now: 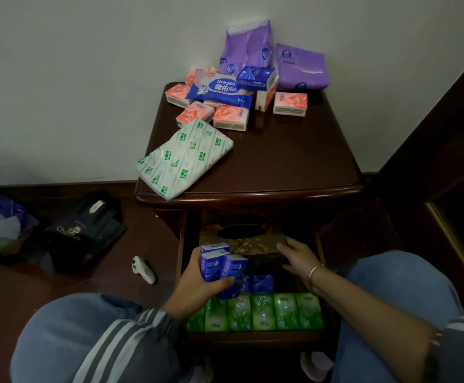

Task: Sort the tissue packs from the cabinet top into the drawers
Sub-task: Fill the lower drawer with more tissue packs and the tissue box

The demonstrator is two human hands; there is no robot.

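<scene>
Our open drawer holds a row of green packs standing side by side along its front. A few loose blue packs sit behind them, and a gold tissue box at the back. Our left hand grips a bunch of blue packs over the drawer's left side, long axes upright. Our right hand holds the box's near right corner. On the cabinet top lie pink packs, purple packs and a green-printed pack, flat and diagonal.
</scene>
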